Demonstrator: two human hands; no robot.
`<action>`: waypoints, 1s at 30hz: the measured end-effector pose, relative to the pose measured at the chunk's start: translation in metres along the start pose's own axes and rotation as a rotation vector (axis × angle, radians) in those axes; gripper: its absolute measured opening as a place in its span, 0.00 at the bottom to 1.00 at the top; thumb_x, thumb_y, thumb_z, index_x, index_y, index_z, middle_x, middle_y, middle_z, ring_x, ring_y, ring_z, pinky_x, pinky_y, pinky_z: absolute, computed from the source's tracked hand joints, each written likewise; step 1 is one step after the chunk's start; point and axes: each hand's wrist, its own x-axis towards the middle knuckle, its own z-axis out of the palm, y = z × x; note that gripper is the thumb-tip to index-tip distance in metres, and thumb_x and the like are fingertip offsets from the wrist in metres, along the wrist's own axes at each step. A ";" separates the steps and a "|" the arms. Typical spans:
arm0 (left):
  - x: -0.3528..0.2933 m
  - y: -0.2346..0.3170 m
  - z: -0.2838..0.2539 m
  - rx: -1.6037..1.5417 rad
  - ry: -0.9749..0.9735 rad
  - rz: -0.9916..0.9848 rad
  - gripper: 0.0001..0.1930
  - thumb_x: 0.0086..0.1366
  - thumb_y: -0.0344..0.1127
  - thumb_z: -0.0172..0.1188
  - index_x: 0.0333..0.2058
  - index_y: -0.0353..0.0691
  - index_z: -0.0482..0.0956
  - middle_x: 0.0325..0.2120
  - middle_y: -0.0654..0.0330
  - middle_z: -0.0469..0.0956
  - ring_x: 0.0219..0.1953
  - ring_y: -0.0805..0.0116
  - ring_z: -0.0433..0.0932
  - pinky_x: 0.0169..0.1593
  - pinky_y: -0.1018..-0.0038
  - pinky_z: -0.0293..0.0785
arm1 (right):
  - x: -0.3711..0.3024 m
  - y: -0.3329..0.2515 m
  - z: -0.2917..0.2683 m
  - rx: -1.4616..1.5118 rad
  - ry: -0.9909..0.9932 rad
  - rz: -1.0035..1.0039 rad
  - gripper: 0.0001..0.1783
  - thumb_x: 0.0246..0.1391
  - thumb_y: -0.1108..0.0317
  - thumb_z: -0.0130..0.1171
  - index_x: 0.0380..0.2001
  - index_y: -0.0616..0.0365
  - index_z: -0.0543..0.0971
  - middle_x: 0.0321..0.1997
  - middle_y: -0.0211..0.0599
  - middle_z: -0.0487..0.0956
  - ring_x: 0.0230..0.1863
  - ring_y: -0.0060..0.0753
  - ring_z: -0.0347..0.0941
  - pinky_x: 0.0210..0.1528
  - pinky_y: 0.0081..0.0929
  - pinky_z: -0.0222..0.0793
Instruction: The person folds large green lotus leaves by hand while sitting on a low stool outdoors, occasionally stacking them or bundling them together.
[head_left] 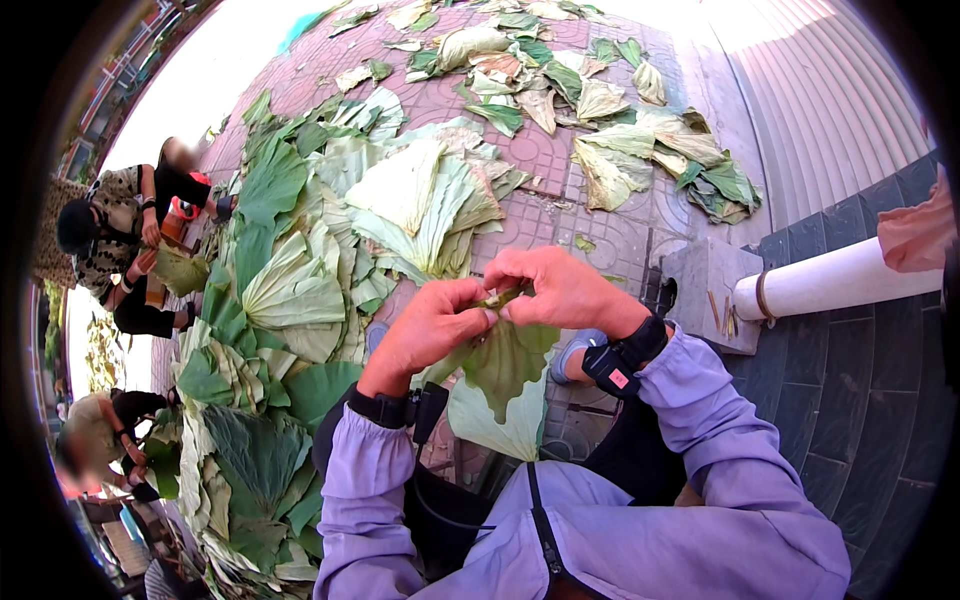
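Observation:
Between my two hands hangs a green lotus leaf (508, 368), pinched along its upper edge and drooping toward my lap. My left hand (432, 325) is closed, with thumb and fingertips pressed on the leaf's edge. Close beside it, my right hand (560, 290) is closed on the same edge, its index finger bent over the top. The exact grip is partly hidden behind the fingers. A paler leaf (500, 415) lies below, across my lap between my knees.
A large heap of lotus leaves (290, 290) spreads on my left, with another pile (660, 155) ahead to the right. A white pipe (840, 290) meets a concrete block (712, 290) at right. Two people, one upper (115, 230) and one lower (105, 440), sit handling leaves at left.

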 end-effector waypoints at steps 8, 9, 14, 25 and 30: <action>0.001 0.000 0.007 0.186 0.109 0.031 0.06 0.66 0.30 0.64 0.34 0.33 0.82 0.26 0.72 0.76 0.30 0.83 0.70 0.33 0.78 0.69 | -0.002 0.004 0.010 -0.056 0.104 -0.054 0.19 0.44 0.72 0.60 0.43 0.59 0.79 0.33 0.46 0.83 0.34 0.45 0.82 0.39 0.36 0.76; 0.002 -0.002 0.008 0.213 0.115 0.035 0.06 0.66 0.30 0.63 0.35 0.32 0.83 0.25 0.72 0.75 0.29 0.83 0.70 0.33 0.78 0.68 | -0.002 0.004 0.011 -0.078 0.116 -0.061 0.19 0.44 0.72 0.59 0.44 0.59 0.79 0.33 0.46 0.83 0.34 0.48 0.82 0.39 0.37 0.76; -0.001 0.006 0.016 0.316 0.173 0.040 0.06 0.64 0.28 0.62 0.35 0.32 0.82 0.23 0.71 0.74 0.28 0.83 0.69 0.31 0.77 0.67 | -0.002 0.004 0.015 -0.183 0.149 -0.055 0.20 0.44 0.71 0.59 0.45 0.58 0.78 0.33 0.49 0.84 0.34 0.58 0.82 0.37 0.44 0.76; 0.002 -0.009 0.023 0.468 0.302 0.136 0.09 0.63 0.28 0.58 0.40 0.31 0.81 0.21 0.64 0.73 0.27 0.80 0.70 0.31 0.74 0.69 | -0.003 0.004 0.024 -0.194 0.252 -0.067 0.18 0.43 0.73 0.58 0.42 0.58 0.77 0.29 0.49 0.82 0.32 0.58 0.80 0.35 0.48 0.74; 0.005 -0.018 0.035 0.503 0.477 0.220 0.08 0.62 0.35 0.61 0.34 0.36 0.81 0.24 0.42 0.78 0.27 0.40 0.80 0.32 0.56 0.74 | 0.000 0.011 0.030 -0.214 0.296 -0.072 0.17 0.44 0.73 0.58 0.42 0.59 0.77 0.29 0.50 0.81 0.33 0.59 0.80 0.35 0.48 0.74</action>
